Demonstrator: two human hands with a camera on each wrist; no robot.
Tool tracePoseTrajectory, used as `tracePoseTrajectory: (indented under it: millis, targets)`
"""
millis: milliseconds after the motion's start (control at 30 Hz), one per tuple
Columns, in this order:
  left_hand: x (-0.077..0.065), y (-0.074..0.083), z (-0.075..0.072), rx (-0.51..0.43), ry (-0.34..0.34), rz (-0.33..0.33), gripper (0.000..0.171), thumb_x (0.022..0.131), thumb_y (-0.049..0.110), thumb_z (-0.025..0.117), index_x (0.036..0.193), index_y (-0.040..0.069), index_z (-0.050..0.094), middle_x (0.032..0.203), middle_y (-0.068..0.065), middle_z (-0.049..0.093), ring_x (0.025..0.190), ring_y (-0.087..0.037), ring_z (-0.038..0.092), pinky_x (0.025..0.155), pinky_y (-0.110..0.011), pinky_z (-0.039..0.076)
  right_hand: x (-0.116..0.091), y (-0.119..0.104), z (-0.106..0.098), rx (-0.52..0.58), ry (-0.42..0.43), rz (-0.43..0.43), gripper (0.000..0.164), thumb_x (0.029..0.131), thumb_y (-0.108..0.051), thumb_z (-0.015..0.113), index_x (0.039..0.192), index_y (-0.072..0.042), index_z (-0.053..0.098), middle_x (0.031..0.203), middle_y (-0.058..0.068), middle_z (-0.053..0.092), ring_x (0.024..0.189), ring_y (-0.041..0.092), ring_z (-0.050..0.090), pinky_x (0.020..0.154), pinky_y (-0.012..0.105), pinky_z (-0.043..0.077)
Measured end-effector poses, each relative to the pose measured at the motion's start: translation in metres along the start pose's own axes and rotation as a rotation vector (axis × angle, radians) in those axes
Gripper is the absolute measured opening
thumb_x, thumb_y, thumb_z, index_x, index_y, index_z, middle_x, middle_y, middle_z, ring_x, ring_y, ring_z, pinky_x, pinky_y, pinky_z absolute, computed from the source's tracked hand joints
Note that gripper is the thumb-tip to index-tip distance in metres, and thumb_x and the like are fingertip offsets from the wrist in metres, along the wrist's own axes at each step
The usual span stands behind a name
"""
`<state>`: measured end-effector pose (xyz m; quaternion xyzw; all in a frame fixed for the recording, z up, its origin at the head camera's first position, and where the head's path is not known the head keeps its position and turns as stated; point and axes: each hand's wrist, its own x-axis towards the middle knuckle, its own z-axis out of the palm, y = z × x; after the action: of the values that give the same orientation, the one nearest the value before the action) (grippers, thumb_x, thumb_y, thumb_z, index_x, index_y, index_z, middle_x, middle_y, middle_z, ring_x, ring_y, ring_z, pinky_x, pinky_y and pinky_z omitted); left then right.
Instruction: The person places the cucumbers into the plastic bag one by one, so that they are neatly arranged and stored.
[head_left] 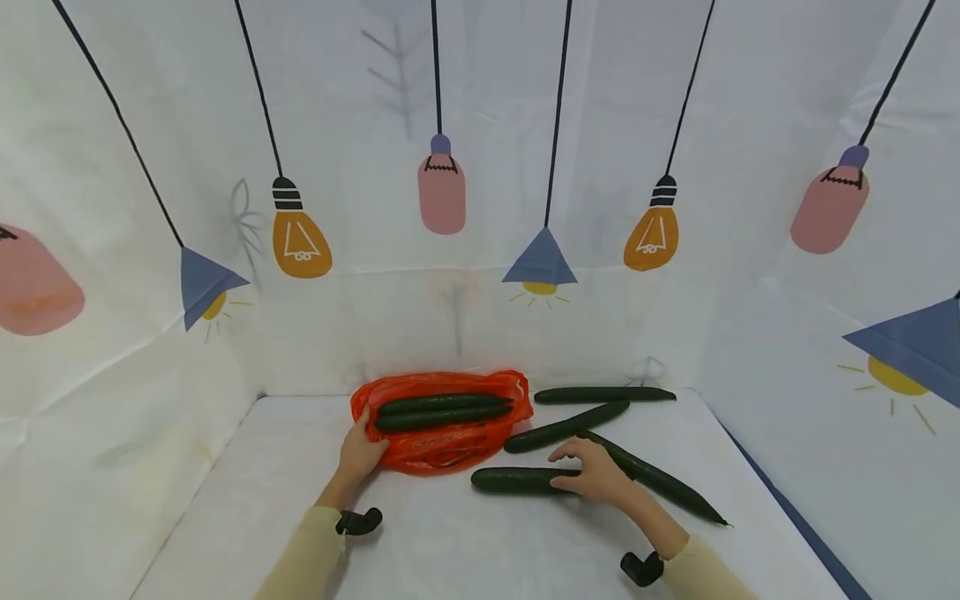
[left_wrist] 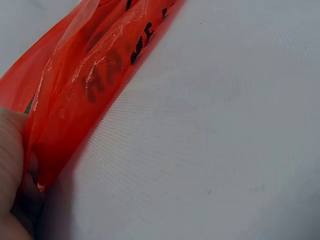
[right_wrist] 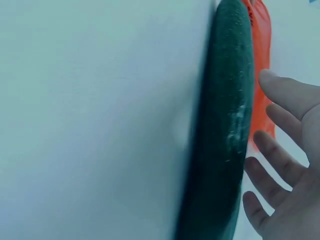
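Observation:
My left hand (head_left: 362,450) pinches the left edge of a red plastic bag (head_left: 427,460); thin folds bunch at the fingers in the left wrist view. Two dark green cucumbers (head_left: 442,417) lie side by side within the bag's spread opening. Over the right part of a nearer cucumber (head_left: 517,480) is my right hand (head_left: 597,477), fingers spread and slightly bent, holding nothing. The right wrist view has the fingertips (right_wrist: 255,165) alongside that cucumber (right_wrist: 222,120), the thumb apart from them. The hand hides its right end in the head view.
To the right of the bag lie three more cucumbers: one straight along the back (head_left: 604,395), one slanted (head_left: 566,427), and a long one (head_left: 660,475) reaching toward the right edge. The white table (head_left: 420,550) meets lamp-patterned white sheeting (head_left: 480,325) behind and at both sides.

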<state>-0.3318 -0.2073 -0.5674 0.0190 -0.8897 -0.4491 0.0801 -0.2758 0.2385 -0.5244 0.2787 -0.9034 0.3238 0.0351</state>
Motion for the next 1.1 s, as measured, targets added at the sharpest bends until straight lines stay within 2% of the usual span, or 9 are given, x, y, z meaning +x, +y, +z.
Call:
tracePoseTrajectory:
  millis: [167,300,533,633,800,1000,1100]
  targets:
    - [0.001,-0.001,0.002,-0.001,0.005,0.016,0.083,0.08,0.002,0.063,0.149,-0.01,0.02,0.146,-0.032,0.034,0.132,-0.047,0.035,0.106,-0.058,0.03,-0.011,0.003,0.003,-0.021,0.028,0.076,0.036,0.077,-0.031,0.083,0.108,-0.015,0.071,0.104,-0.006,0.063,0.104,0.027,0.057,0.088,0.056,0.043]
    - [0.002,-0.001,0.003,-0.006,0.0,0.017,0.082,0.081,0.002,0.062,0.15,-0.009,0.019,0.147,-0.031,0.034,0.133,-0.046,0.035,0.107,-0.056,0.03,-0.012,0.004,0.006,-0.032,0.048,0.092,0.04,0.075,-0.031,0.084,0.109,-0.017,0.071,0.105,-0.008,0.063,0.105,0.024,0.054,0.089,0.058,0.036]
    - [0.003,0.0,-0.001,0.012,-0.008,0.001,0.083,0.081,0.003,0.061,0.151,-0.008,0.018,0.148,-0.031,0.033,0.133,-0.046,0.034,0.107,-0.057,0.029,-0.006,0.004,0.014,0.054,0.011,0.041,0.043,0.076,-0.026,0.084,0.113,-0.013,0.07,0.104,-0.007,0.062,0.103,0.024,0.057,0.087,0.049,0.047]
    - [0.002,0.0,-0.004,0.002,-0.018,0.013,0.084,0.08,0.001,0.063,0.15,-0.008,0.018,0.147,-0.032,0.034,0.133,-0.046,0.034,0.107,-0.056,0.029,-0.006,0.004,0.018,0.081,-0.016,0.055,0.043,0.077,-0.025,0.083,0.115,-0.012,0.069,0.104,-0.008,0.062,0.099,0.021,0.057,0.084,0.043,0.05]
    - [0.004,0.006,-0.014,-0.008,-0.026,0.041,0.083,0.079,-0.004,0.062,0.15,-0.009,0.019,0.144,-0.033,0.037,0.13,-0.042,0.039,0.106,-0.053,0.032,-0.007,0.007,0.025,0.051,-0.063,0.081,0.045,0.077,-0.03,0.083,0.117,-0.014,0.069,0.104,-0.012,0.061,0.092,0.012,0.054,0.08,0.033,0.049]
    - [0.01,0.017,-0.018,-0.037,-0.034,0.063,0.083,0.079,-0.003,0.059,0.151,-0.007,0.018,0.145,-0.032,0.037,0.129,-0.044,0.039,0.105,-0.057,0.033,-0.002,0.007,0.027,-0.005,-0.092,0.045,0.047,0.078,-0.026,0.083,0.12,-0.018,0.066,0.112,-0.009,0.064,0.101,0.015,0.058,0.088,0.04,0.049]
    - [0.009,0.013,-0.015,-0.007,-0.066,0.044,0.084,0.082,-0.001,0.061,0.152,-0.005,0.016,0.148,-0.03,0.034,0.133,-0.045,0.034,0.107,-0.057,0.029,0.002,0.006,0.028,-0.026,-0.086,0.014,0.046,0.077,-0.023,0.083,0.12,-0.02,0.065,0.114,-0.01,0.064,0.106,0.015,0.059,0.091,0.043,0.048]
